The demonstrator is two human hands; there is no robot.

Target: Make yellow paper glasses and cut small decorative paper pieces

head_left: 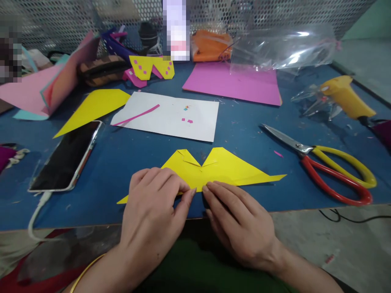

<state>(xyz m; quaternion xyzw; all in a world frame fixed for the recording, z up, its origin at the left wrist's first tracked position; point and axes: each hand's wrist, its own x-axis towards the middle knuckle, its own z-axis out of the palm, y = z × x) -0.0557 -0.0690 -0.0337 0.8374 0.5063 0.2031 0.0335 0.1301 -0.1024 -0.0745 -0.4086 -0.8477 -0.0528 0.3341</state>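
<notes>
A cut piece of yellow paper [226, 167] lies near the table's front edge, with two raised humps, a V notch between them and long pointed ends. My left hand [155, 203] is closed on its lower edge, thumb and forefinger pinching just left of the middle. My right hand [241, 224] rests right of the middle, its fingers held together and pressing on the same lower edge. The left part of the paper is partly hidden behind my left hand. Scissors [301, 147] with one red and one yellow handle lie to the right, blades apart.
White paper [171, 116] with pink scraps lies ahead, beside another yellow piece [94, 106] and a phone [67, 158] on a cable. Behind are a decorated yellow mask shape [152, 67], pink sheets [235, 81] and a plastic bag [284, 49]. A yellow glue gun [345, 95] stands right.
</notes>
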